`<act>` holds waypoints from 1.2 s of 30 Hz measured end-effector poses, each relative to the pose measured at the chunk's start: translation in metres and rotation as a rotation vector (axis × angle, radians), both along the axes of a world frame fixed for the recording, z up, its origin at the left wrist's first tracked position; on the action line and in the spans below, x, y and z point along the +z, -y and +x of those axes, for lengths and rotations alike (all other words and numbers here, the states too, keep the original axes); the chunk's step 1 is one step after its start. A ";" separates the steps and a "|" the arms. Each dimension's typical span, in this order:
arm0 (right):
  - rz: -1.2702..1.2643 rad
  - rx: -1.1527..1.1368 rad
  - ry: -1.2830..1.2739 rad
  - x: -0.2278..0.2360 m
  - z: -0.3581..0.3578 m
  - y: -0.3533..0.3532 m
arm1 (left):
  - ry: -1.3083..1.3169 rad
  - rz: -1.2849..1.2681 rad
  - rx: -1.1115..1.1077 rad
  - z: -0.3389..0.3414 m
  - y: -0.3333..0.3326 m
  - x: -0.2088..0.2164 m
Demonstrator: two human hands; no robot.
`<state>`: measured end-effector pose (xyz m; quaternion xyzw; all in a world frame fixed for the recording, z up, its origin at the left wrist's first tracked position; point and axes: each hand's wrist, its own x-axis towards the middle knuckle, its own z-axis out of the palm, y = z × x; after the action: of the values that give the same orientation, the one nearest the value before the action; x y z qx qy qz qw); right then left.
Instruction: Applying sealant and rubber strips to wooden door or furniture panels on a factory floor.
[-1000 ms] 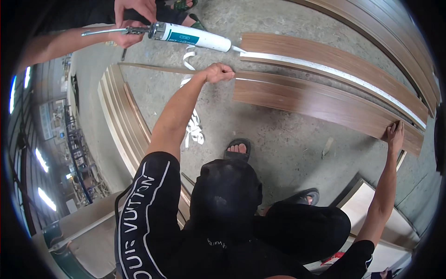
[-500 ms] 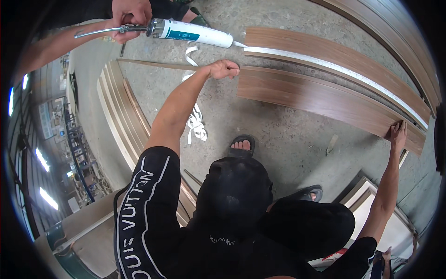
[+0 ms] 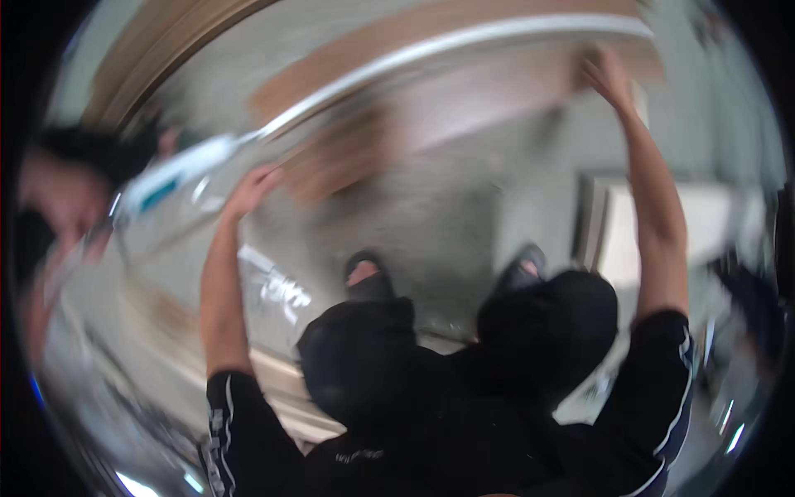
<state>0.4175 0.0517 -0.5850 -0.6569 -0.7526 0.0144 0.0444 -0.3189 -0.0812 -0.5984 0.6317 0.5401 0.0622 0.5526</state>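
Observation:
A brown wood-grain board (image 3: 344, 161) spans between my hands, smeared by motion. My left hand (image 3: 252, 192) is closed at its left end, thumb and fingers pinched together. Its right end is in my right hand (image 3: 611, 79), fingers bent over the edge. Just beyond lies a second wood-grain board (image 3: 356, 51) with a white strip (image 3: 464, 33) along its length. At the left, a co-worker's hand (image 3: 70, 199) holds a caulking gun with a white and teal cartridge (image 3: 178, 176). The nozzle tip is at the left end of the white strip.
Curled white strips (image 3: 281, 290) lie on the concrete floor left of my feet. Long brown profiles (image 3: 157, 54) stretch across the far left. Pale boards (image 3: 281, 377) lie low at the left. A light panel (image 3: 687, 224) stands beside my right forearm.
The whole view has swung and blurred, so the boards now slant up to the right. Both hands remain at the near board's ends. The caulking gun appears farther left and tilted.

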 end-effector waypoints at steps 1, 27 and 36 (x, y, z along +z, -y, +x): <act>0.057 -0.056 0.074 0.009 0.020 0.007 | -0.046 -0.109 0.031 0.015 -0.008 0.001; -0.380 -1.603 -0.336 -0.066 -0.040 0.532 | -0.287 0.124 0.190 0.133 0.060 0.101; -0.644 -1.251 -0.841 0.116 -0.133 0.473 | -0.413 0.169 0.315 0.245 0.077 0.104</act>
<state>0.2842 -0.4215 -0.4685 -0.8754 -0.1263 0.4475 0.1321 -0.0735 -0.1582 -0.4939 0.5831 0.7258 0.0621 0.3596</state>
